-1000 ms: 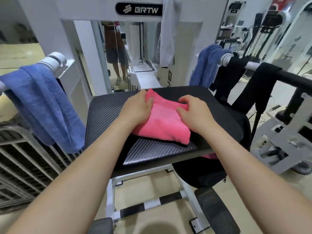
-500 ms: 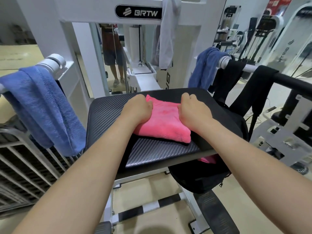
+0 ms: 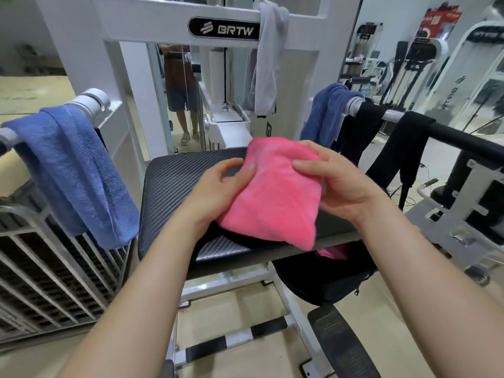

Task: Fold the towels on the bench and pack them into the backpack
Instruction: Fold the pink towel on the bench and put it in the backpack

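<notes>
Both hands held the folded pink towel (image 3: 272,195) over the right half of the bench (image 3: 174,192). The left hand (image 3: 215,195) pinched its left edge, with the thumb on top and the fingers (image 3: 229,162) curled in toward the cloth. The right hand (image 3: 341,184) clasped its upper right side, wrapped round the far edge with the thumb pressed across the top face. The towel was a thick, roughly rectangular bundle, tilted with its far end raised and its near corner hanging past the front edge of the bench pad. A dark shadow lay on the pad beneath it, and whether any part of it touched the pad could not be told.

The backpack (image 3: 321,279), black, sat low just beside the bench, under its front right corner. Its mouth was open upward, with a bit of pink cloth (image 3: 331,253) showing inside. The towel's near corner hung above that opening, apart from it.

The left blue towel (image 3: 73,170) hung over a white bar left of the bench, above a metal rack (image 3: 41,268). The right blue towel (image 3: 324,113) was draped over another bar behind the bench, next to black straps (image 3: 392,156) slung over the same rail. A grey towel (image 3: 268,58) hung from the white machine frame (image 3: 152,20) marked BRTW, and the legs of a person in shorts (image 3: 180,88) showed through that frame
</notes>
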Demonstrator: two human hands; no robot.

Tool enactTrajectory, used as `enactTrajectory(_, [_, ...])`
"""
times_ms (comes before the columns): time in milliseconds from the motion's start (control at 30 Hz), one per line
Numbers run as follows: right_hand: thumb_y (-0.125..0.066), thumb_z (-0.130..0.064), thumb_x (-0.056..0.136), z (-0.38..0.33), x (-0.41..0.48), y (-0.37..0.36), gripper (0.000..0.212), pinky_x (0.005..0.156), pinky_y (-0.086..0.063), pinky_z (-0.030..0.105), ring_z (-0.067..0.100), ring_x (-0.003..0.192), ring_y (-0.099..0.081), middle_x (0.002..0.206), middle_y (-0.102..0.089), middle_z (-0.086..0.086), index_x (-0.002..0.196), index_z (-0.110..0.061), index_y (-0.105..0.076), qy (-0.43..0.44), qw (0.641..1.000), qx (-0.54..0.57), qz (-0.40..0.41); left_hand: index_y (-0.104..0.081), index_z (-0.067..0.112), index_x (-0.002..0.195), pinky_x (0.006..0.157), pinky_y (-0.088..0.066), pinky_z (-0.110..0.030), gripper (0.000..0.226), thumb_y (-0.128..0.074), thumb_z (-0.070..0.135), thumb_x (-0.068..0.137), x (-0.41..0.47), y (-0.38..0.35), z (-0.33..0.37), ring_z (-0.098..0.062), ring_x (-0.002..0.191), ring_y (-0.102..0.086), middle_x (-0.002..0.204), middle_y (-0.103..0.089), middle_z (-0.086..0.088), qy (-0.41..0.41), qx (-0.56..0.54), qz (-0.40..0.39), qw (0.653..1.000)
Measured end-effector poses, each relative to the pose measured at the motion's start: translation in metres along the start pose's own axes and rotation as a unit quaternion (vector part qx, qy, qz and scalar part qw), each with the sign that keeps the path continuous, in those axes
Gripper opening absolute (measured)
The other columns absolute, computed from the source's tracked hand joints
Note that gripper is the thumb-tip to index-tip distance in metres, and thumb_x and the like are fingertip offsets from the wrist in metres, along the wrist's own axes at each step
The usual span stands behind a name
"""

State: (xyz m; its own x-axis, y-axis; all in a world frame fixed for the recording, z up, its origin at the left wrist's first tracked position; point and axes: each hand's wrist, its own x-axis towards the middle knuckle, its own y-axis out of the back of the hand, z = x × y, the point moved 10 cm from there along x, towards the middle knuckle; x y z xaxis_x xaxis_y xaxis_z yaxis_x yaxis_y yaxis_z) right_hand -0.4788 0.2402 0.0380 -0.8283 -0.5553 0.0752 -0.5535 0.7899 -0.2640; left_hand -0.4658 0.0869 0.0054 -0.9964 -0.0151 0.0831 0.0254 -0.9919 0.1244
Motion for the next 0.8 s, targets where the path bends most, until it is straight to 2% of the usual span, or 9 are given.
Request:
enactTrajectory(100, [-0.056, -0.004, 0.083, -0.008, -0.017, -0.015, 0.032, 0.082, -0.054, 0.029, 0.017, 0.085, -0.067, 0.094, -0.069, 0.006, 0.114, -0.006, -0.063, 0.045, 0.995, 0.062, -0.064, -0.062, 0.000, 0.111, 0.071, -0.057, -0.028, 0.057, -0.062, 0.042, 0.073, -0.031, -0.028, 0.000, -0.020, 0.086, -0.069, 0.098, -0.072, -0.010, 0.063, -0.224, -0.118, 0.965])
enactTrajectory(233, [-0.059, -0.001, 0.081, -0.001, -0.035, -0.012, 0.024, 0.067, -0.055, 0.023, 0.013, 0.070, -0.067, 0.080, -0.070, 0.004, 0.104, -0.003, -0.066, 0.019, 0.997, -0.026, -0.068, -0.067, 0.008, 0.108, 0.071, -0.058, -0.030, 0.048, -0.079, 0.029, 0.066, -0.059, -0.049, 0.009, -0.020, 0.085, -0.071, 0.100, -0.072, -0.010, 0.034, -0.296, -0.142, 0.944])
enactTrajectory(300, [-0.064, 0.004, 0.081, 0.000, -0.044, 0.001, 0.018, 0.056, -0.052, 0.021, 0.012, 0.062, -0.064, 0.073, -0.067, 0.003, 0.098, -0.002, -0.066, -0.026, 0.982, -0.175, -0.058, -0.053, 0.024, 0.131, 0.087, -0.053, -0.028, 0.066, -0.081, 0.026, 0.072, -0.061, -0.036, 0.018, -0.014, 0.109, -0.064, 0.126, -0.062, 0.001, -0.057, -0.140, -0.057, 0.987])
enactTrajectory(367, [-0.072, -0.006, 0.082, 0.008, -0.057, 0.010, 0.024, 0.060, -0.050, 0.030, 0.028, 0.064, -0.063, 0.077, -0.067, 0.011, 0.104, -0.008, -0.064, -0.120, 0.935, -0.309, -0.124, -0.044, 0.034, 0.137, 0.098, -0.039, -0.018, 0.063, -0.067, 0.019, 0.081, -0.072, -0.039, 0.045, 0.001, 0.117, -0.053, 0.131, -0.053, 0.020, -0.171, 0.057, 0.011, 0.983])
enactTrajectory(433, [-0.082, -0.033, 0.073, 0.017, -0.076, 0.017, 0.051, 0.076, -0.048, 0.044, 0.042, 0.082, -0.064, 0.098, -0.070, 0.015, 0.117, -0.023, -0.059, -0.195, 0.851, -0.434, -0.222, -0.047, 0.035, 0.133, 0.092, -0.038, -0.014, 0.059, -0.060, 0.011, 0.081, -0.083, -0.071, 0.060, 0.003, 0.103, -0.055, 0.115, -0.057, 0.024, -0.223, 0.126, -0.029, 0.966])
enactTrajectory(500, [-0.082, -0.044, 0.068, 0.020, -0.089, 0.020, 0.063, 0.090, -0.053, 0.040, 0.021, 0.101, -0.068, 0.111, -0.070, -0.001, 0.123, -0.026, -0.056, -0.190, 0.813, -0.483, -0.263, -0.047, 0.036, 0.131, 0.086, -0.044, -0.020, 0.058, -0.060, 0.008, 0.082, -0.089, -0.111, 0.061, -0.006, 0.089, -0.059, 0.101, -0.062, 0.015, -0.226, 0.138, -0.089, 0.960])
enactTrajectory(567, [-0.075, -0.039, 0.073, 0.029, -0.097, 0.030, 0.048, 0.090, -0.054, 0.034, 0.012, 0.100, -0.069, 0.108, -0.072, -0.003, 0.115, -0.022, -0.061, -0.180, 0.829, -0.455, -0.272, -0.045, 0.037, 0.131, 0.083, -0.046, -0.019, 0.057, -0.064, 0.012, 0.084, -0.089, -0.146, 0.053, -0.008, 0.085, -0.061, 0.096, -0.064, 0.008, -0.224, 0.161, -0.097, 0.956])
enactTrajectory(667, [-0.070, -0.027, 0.085, 0.053, -0.110, 0.085, 0.004, 0.074, -0.054, 0.026, 0.011, 0.080, -0.067, 0.086, -0.072, -0.004, 0.086, -0.024, -0.071, -0.211, 0.853, -0.393, -0.270, -0.045, 0.041, 0.123, 0.072, -0.046, -0.016, 0.045, -0.065, 0.034, 0.083, -0.082, -0.182, 0.032, -0.002, 0.077, -0.061, 0.097, -0.062, 0.015, -0.234, 0.232, 0.020, 0.944])
enactTrajectory(800, [-0.069, -0.027, 0.087, 0.073, -0.121, 0.182, 0.018, 0.063, -0.049, 0.025, 0.008, 0.064, -0.060, 0.069, -0.065, -0.006, 0.072, -0.018, -0.068, -0.251, 0.854, -0.392, -0.234, -0.053, 0.032, 0.111, 0.059, -0.051, -0.028, 0.023, -0.054, 0.031, 0.088, -0.075, -0.220, -0.030, -0.009, 0.067, -0.061, 0.096, -0.061, 0.011, -0.241, 0.309, 0.120, 0.912])
